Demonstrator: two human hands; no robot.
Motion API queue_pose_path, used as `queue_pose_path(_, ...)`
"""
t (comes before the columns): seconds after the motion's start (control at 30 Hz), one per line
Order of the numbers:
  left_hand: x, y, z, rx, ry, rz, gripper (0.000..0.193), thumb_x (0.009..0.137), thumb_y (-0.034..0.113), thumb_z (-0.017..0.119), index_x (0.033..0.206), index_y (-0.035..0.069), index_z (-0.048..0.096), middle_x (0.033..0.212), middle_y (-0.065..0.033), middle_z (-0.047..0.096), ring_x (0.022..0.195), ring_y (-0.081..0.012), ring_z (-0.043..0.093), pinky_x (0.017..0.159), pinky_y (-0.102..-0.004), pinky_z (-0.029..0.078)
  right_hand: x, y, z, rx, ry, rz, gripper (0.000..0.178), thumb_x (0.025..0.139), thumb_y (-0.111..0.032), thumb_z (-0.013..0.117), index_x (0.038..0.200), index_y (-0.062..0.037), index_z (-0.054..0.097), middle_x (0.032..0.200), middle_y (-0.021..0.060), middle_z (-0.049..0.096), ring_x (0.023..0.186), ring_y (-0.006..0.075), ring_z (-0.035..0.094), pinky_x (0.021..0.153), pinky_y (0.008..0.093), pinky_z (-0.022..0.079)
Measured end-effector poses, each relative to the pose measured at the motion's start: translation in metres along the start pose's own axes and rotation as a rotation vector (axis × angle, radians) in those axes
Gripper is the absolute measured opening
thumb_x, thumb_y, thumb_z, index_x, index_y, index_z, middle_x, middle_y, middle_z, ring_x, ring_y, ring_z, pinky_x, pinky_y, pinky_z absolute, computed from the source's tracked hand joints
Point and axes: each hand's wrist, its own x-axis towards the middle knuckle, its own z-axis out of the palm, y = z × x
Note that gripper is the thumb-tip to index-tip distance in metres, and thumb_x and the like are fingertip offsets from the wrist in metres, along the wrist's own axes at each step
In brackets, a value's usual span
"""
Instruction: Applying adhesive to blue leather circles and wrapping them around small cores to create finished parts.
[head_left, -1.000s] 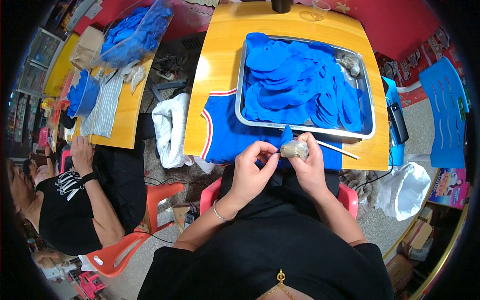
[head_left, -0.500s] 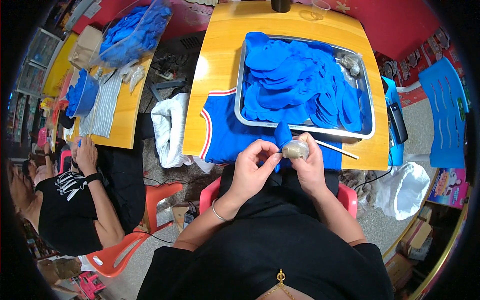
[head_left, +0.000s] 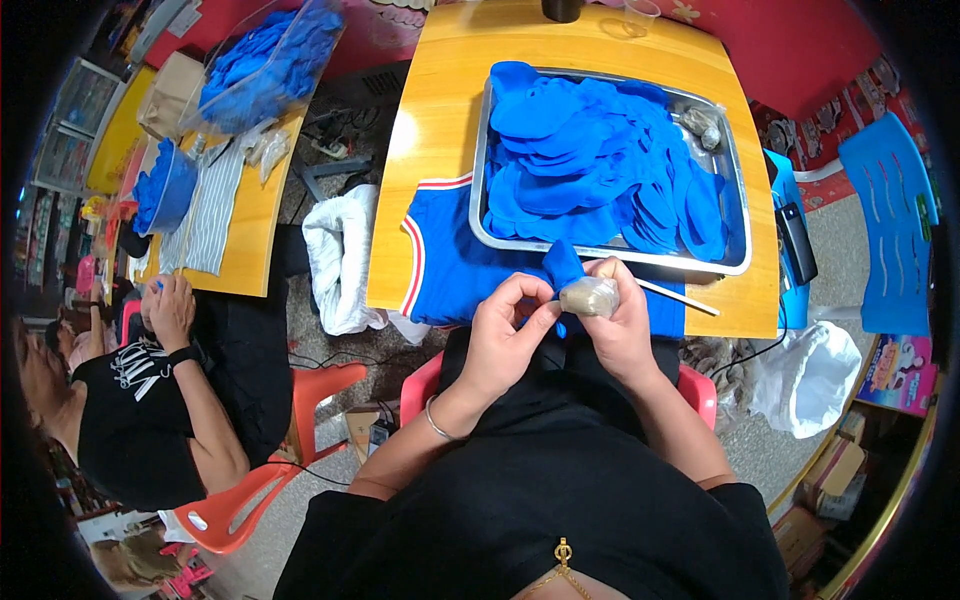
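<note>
My right hand (head_left: 622,325) is closed around a small greyish-tan lump (head_left: 588,296) that looks like a wad of filling in a clear wrap, and my left hand (head_left: 507,335) pinches the blue fabric piece (head_left: 563,268) against it, thumb and fingertips gripping the cloth just at the near edge of the yellow tabletop (head_left: 432,130). Both sit right in front of my chest, above my lap, just this side of the metal tray (head_left: 738,262) heaped with more blue fabric cutouts (head_left: 590,160). The fabric looks thin, limp and very light, so I judge it will fold and slip wherever it is not pinned; the best hold is on its edge, close to the lump, with fingertips rather than the whole palm. The lump seems soft and squashy, not fragile, and a cupped grip suits it. A thin pale stick (head_left: 678,296) pokes out past my right hand over the tabletop; I cannot tell whether my fingers grip it. A blue garment with red and white trim (head_left: 440,260) lies under the tray, and another person (head_left: 150,400) sits at my left.
</note>
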Motion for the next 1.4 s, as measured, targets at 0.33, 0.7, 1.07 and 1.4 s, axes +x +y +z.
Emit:
queue_pose_path(0.33,0.0,0.0,0.001,-0.068,-0.002,-0.005,0.009,0.086,0.007,0.059,0.089,0.002,0.052,0.08,0.0017,0.053,0.072,-0.003,0.048,0.065,-0.0182,0.04,-0.005,0.0,0.004,-0.227,0.095,-0.127,0.021,0.074,-0.002,0.063,0.081,-0.0032,0.043,0.087,0.0058,0.054,0.074,0.0093,0.048,0.066,0.024,0.041)
queue_pose_path(0.7,-0.005,-0.003,0.007,-0.178,-0.027,-0.066,0.014,0.083,0.007,0.064,0.086,0.004,0.05,0.082,0.0027,0.048,0.071,-0.0015,0.046,0.062,-0.016,0.039,-0.009,0.005,0.006,-0.288,0.107,-0.228,0.024,0.067,0.006,0.056,0.085,-0.0024,0.042,0.086,0.0125,0.053,0.079,0.0176,0.053,0.07,0.0286,0.043)
queue_pose_path(1.07,-0.001,-0.012,0.001,-0.141,0.016,-0.048,0.014,0.074,0.0,0.063,0.079,0.003,0.051,0.08,0.001,0.048,0.071,-0.0048,0.048,0.062,-0.02,0.042,-0.01,0.002,-0.003,-0.498,-0.049,-0.442,0.026,0.065,0.003,0.059,0.084,-0.0024,0.042,0.09,0.0146,0.053,0.08,0.0235,0.054,0.07,0.0306,0.043)
queue_pose_path(1.4,0.005,0.001,0.0,0.225,0.067,0.195,0.012,0.072,-0.002,0.063,0.078,0.0,0.053,0.08,-0.0066,0.053,0.069,-0.0131,0.053,0.062,-0.023,0.044,-0.007,-0.006,-0.004,-0.183,-0.065,-0.124,0.02,0.078,-0.006,0.063,0.08,-0.0029,0.044,0.096,0.0097,0.054,0.082,0.0114,0.049,0.069,0.0246,0.04)
